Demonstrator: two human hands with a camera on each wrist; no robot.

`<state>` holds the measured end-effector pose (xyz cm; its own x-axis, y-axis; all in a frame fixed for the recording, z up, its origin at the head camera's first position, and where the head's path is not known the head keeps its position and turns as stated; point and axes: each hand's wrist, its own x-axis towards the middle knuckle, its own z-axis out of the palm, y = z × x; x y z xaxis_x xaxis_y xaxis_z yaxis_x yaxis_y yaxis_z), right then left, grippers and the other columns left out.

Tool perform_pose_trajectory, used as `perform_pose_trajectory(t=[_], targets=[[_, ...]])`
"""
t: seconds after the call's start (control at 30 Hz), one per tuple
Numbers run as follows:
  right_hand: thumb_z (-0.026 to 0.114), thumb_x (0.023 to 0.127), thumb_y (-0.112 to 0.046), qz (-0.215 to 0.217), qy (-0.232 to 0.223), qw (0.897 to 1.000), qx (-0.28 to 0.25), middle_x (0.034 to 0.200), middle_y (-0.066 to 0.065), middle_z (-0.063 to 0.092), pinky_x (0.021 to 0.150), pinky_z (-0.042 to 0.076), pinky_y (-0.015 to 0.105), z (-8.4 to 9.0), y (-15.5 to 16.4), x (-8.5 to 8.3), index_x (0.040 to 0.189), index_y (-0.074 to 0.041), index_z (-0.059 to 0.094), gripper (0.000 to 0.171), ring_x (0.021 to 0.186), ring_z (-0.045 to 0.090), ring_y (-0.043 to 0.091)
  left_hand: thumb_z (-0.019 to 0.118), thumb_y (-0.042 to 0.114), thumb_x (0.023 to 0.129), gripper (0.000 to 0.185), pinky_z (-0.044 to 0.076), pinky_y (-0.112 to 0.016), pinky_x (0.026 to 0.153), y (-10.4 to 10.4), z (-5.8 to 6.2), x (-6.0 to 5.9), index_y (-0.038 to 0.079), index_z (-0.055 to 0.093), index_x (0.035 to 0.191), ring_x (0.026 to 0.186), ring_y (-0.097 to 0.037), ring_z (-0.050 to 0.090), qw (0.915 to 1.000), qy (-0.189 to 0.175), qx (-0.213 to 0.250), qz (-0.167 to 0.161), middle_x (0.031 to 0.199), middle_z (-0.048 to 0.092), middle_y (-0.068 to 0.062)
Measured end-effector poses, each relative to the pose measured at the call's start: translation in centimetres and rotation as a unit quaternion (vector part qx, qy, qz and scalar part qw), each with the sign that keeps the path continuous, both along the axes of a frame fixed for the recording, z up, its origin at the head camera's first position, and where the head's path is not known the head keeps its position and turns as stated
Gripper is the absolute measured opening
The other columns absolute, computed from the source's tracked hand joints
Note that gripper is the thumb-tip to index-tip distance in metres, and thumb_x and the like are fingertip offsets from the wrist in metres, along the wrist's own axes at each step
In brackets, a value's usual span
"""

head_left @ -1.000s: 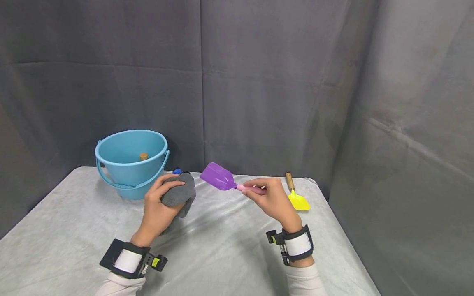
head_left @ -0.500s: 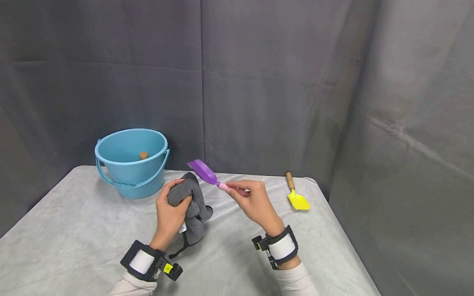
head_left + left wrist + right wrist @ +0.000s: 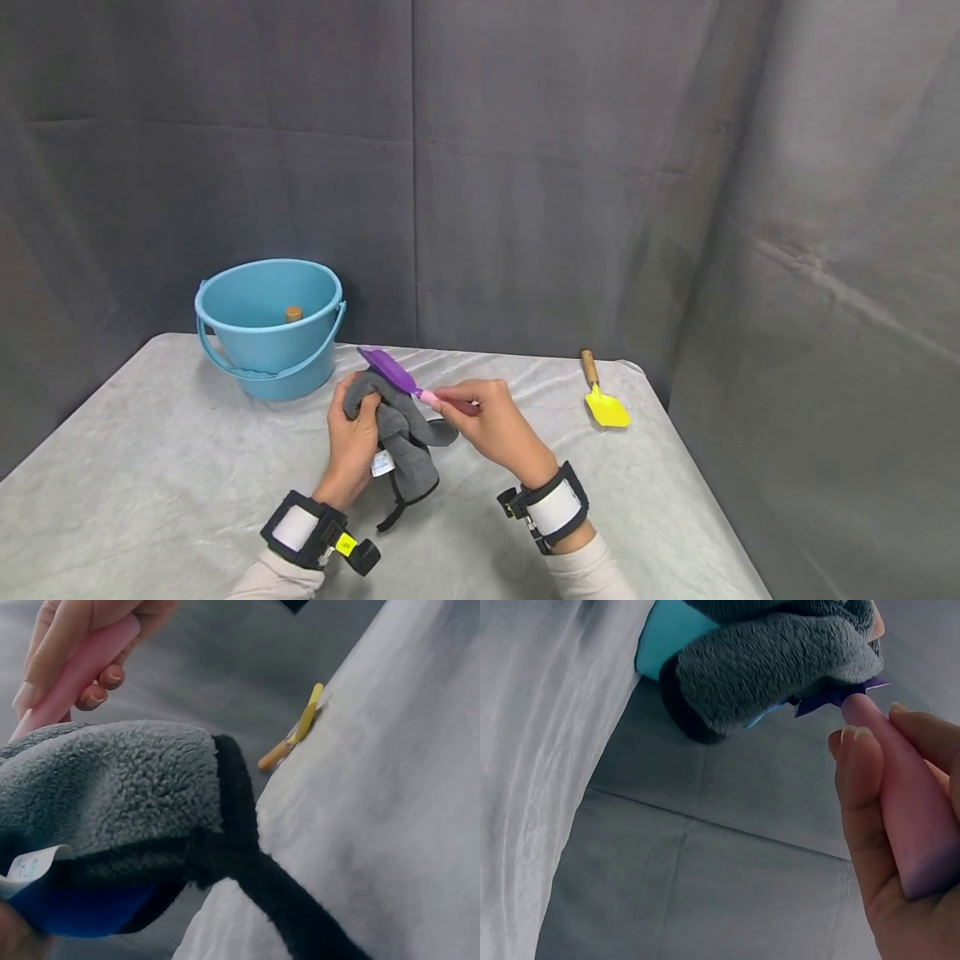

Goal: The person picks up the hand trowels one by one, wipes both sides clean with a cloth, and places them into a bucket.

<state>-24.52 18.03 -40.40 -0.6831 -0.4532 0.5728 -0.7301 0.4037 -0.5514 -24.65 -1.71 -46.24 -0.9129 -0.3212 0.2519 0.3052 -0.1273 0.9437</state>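
Under left hand, cloth, unreadable white tag

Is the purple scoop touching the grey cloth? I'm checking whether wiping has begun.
Touching: in the head view the purple scoop lies against the grey cloth, and the right wrist view shows its blade tucked under the cloth's fold.

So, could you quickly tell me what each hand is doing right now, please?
Left hand: grips the grey cloth.
Right hand: pinches the purple scoop by its pink handle.

Round light-blue plastic bucket blocks the worktop's far left; small yellow trowel lies far right, bare cloth between.
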Motion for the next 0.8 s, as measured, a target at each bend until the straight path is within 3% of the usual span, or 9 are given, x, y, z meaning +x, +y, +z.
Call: perform_pose_trajectory(t=[0.3,0.47,0.63,0.8], targets=[[0.073,0.096,-0.022,0.003,-0.005,0.999,0.031,0.102,0.004,0.078,0.07,0.056,0.017,-0.6,-0.5,-0.1,0.11,-0.007,0.08,0.022,0.079,0.065,-0.001,0.046,0.006,0.103,0.037,0.037,-0.018,0.096,0.3,-0.8,-0.3,-0.002,0.047,0.139,0.114,-0.005,0.047,0.9989,-0.02,0.03,0.031,0.131,0.052,-0.007],[0.074,0.094,-0.018,0.013,-0.028,0.999,0.031,0.106,0.007,0.077,0.074,0.057,0.017,-0.5,-0.6,0.0,0.112,-0.005,0.079,0.022,0.087,0.07,0.001,0.045,0.008,0.103,0.037,0.038,-0.017,0.097,-0.3,-0.9,-0.7,-0.003,0.047,0.139,0.113,-0.005,0.048,0.9982,-0.022,0.043,0.037,0.13,0.051,-0.005],[0.073,0.095,-0.013,0.036,-0.046,0.998,0.031,0.108,0.009,0.077,0.077,0.058,0.018,-0.5,-0.6,0.2,0.112,-0.003,0.078,0.021,0.093,0.071,0.002,0.046,0.011,0.102,0.041,0.041,-0.015,0.095,-1.6,-0.6,-1.1,0.0,0.048,0.141,0.11,-0.004,0.051,0.9947,-0.036,0.084,0.047,0.125,0.052,-0.001],[0.072,0.096,-0.017,0.051,-0.044,0.996,0.055,0.098,0.002,0.078,0.061,0.048,0.012,-0.8,-0.7,0.1,0.109,-0.006,0.08,0.018,0.07,0.056,-0.007,0.047,0.016,0.102,0.028,0.045,-0.016,0.092,-3.4,-0.2,-1.7,0.009,0.055,0.128,0.105,-0.005,0.054,0.9886,-0.038,0.13,0.065,0.114,0.054,0.006]])
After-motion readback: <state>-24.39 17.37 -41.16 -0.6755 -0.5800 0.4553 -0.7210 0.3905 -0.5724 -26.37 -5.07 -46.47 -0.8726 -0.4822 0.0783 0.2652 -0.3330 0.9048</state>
